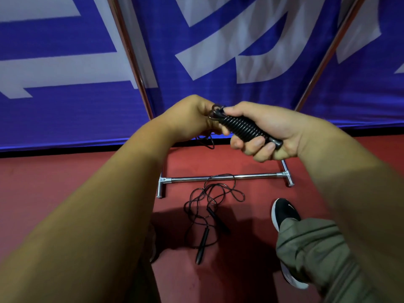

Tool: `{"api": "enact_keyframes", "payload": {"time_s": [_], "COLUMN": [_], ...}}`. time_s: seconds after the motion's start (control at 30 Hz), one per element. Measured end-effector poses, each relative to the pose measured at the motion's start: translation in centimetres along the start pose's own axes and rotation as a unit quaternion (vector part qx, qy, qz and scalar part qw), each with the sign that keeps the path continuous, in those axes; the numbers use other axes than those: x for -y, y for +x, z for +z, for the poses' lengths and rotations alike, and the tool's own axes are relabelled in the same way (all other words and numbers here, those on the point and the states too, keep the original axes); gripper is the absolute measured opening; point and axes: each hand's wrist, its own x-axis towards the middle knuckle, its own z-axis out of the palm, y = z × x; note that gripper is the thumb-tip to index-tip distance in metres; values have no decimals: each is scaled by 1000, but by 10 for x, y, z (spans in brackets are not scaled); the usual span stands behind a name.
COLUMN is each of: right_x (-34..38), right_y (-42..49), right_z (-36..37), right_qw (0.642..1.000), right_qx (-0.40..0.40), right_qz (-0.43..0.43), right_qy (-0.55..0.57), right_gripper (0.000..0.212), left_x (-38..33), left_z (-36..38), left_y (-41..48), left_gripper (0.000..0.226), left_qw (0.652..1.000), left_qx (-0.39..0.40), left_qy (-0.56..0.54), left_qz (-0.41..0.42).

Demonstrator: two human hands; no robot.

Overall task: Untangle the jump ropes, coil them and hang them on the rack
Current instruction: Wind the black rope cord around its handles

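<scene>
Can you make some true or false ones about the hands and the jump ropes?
1. The right hand grips a coiled jump rope. True.
2. The left hand rests on the floor. False: it is raised and pinches the cord at the coil's top end.
3. A second jump rope lies tangled on the red floor. True.
4. That second rope already hangs on the rack. False: it lies on the floor by the rack's chrome base bar.
5. The shoe is red. False: it is black with a white sole.
</scene>
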Motion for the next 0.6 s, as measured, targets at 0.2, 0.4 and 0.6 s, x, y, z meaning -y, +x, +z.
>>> {"api": "enact_keyframes", "payload": {"time_s": [0.2, 0.4, 0.6], "right_x": [-12, -18, -18], "right_y": [8, 10, 18], "right_z": [12, 18, 10], "right_qw": [996, 989, 989], "right_qx": [60, 82, -13], "right_qz": [60, 111, 97], "right_qy": [4, -54, -111], "right_gripper": [44, 48, 30], "left_x": [-3, -13, -14], "left_z": [-5, -6, -3], "left_y": [0, -5, 1], "left_gripper": [28, 16, 21], "left_qw": [1000, 999, 998], "left_qx": [-9, 14, -15], "left_qy": [-4, -31, 43], "left_qz": [-13, -1, 34]}}
